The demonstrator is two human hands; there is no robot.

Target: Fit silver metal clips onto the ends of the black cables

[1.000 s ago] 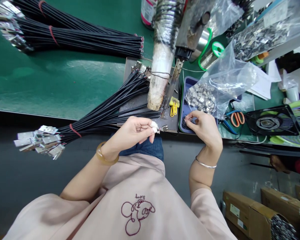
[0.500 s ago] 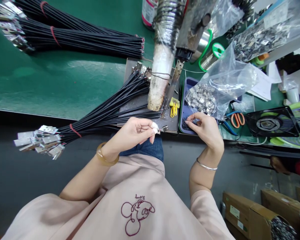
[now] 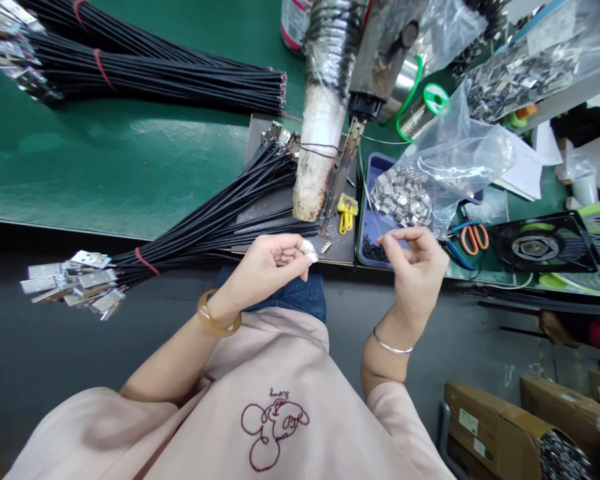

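My left hand [image 3: 285, 260] is closed, with white wrapping on a fingertip. From its pinch sticks out a small metal connector [image 3: 325, 249] with short coloured wires, on a cable end mostly hidden by the fingers. My right hand [image 3: 414, 263] pinches thumb to forefinger at the front of the blue tray [image 3: 364, 217]. A thin solder wire [image 3: 369, 193] runs down to those fingertips. Metal connector shells [image 3: 405, 197] and small black pieces [image 3: 373, 250] lie in the tray. Behind my left hand, a bundle of black cables [image 3: 215, 200] rests across the bench edge.
A soldering iron [image 3: 347, 150] and a wrapped tube [image 3: 307, 167] slant down over the work plate. Solder spools [image 3: 425, 113] stand behind the tray. Pliers [image 3: 473, 237] and a black fan [image 3: 540, 247] lie to the right. More bundled cables [image 3: 155, 73] lie back left.
My right hand has drawn back slightly from the black pieces in the tray, its fingertips still pinched. The connector in my left hand has turned a little and shifted slightly left.
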